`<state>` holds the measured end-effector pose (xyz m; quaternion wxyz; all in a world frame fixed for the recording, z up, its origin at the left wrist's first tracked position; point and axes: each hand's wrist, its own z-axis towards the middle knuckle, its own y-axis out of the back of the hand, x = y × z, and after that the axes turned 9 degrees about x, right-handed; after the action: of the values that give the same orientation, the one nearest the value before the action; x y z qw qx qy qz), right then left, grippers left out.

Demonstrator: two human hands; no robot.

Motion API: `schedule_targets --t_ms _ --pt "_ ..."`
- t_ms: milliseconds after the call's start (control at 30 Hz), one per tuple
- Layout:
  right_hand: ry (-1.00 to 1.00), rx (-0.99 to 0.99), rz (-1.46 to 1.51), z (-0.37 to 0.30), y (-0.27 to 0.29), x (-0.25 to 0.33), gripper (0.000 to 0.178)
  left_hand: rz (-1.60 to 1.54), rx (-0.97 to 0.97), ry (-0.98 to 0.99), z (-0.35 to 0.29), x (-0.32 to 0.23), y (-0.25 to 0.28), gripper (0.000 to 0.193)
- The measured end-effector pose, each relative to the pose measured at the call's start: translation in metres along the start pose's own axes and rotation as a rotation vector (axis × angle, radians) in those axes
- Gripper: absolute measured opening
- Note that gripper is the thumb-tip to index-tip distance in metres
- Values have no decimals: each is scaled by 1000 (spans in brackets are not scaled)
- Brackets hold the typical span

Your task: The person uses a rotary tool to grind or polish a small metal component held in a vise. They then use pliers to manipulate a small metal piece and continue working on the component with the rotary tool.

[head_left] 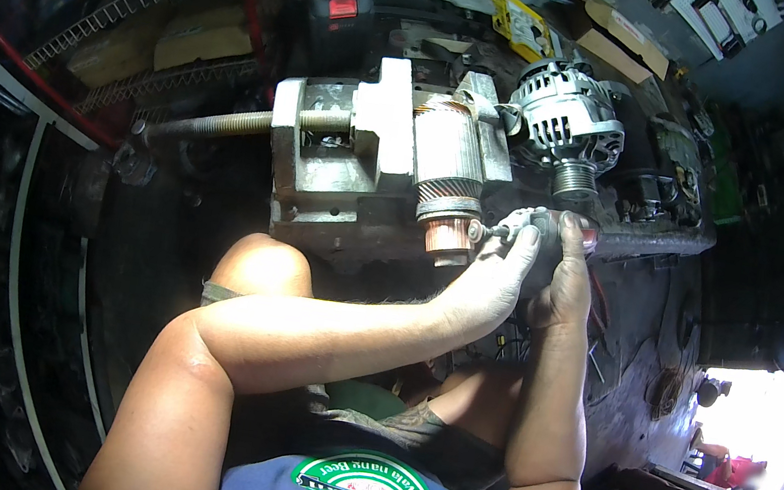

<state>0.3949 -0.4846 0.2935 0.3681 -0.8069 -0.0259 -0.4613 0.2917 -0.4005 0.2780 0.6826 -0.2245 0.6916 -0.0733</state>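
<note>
One vise (pixel 322 175) clamps one armature (pixel 451 148) upright, its copper commutator (pixel 448 236) toward the near side. Two hands, the left hand (pixel 496 272) and right hand (pixel 567 285), grip one grey handheld tool (pixel 544 228) just right of the commutator; fingers hide most of its body, and whether its tip touches the copper cannot be told. One alternator (pixel 566 114) with one pulley (pixel 575 181) sits farther right on the table (pixel 653 244). One cardboard box (pixel 626 42) lies beyond, its contents unclear; the far-left shelves (pixel 135 8) fade into shadow.
</note>
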Motion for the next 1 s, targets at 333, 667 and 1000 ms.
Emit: schedule_targets --t_ms 333,667,1000 --pt "-31 -55 -78 -1 0 -1 44 -87 -115 118 -2 2 -3 56" --pt "-42 -46 52 -14 7 -6 43 -163 -73 82 -13 0 -7 61" --pt "-2 -26 70 -18 0 -2 42 -262 -160 173 -11 3 -6 52"
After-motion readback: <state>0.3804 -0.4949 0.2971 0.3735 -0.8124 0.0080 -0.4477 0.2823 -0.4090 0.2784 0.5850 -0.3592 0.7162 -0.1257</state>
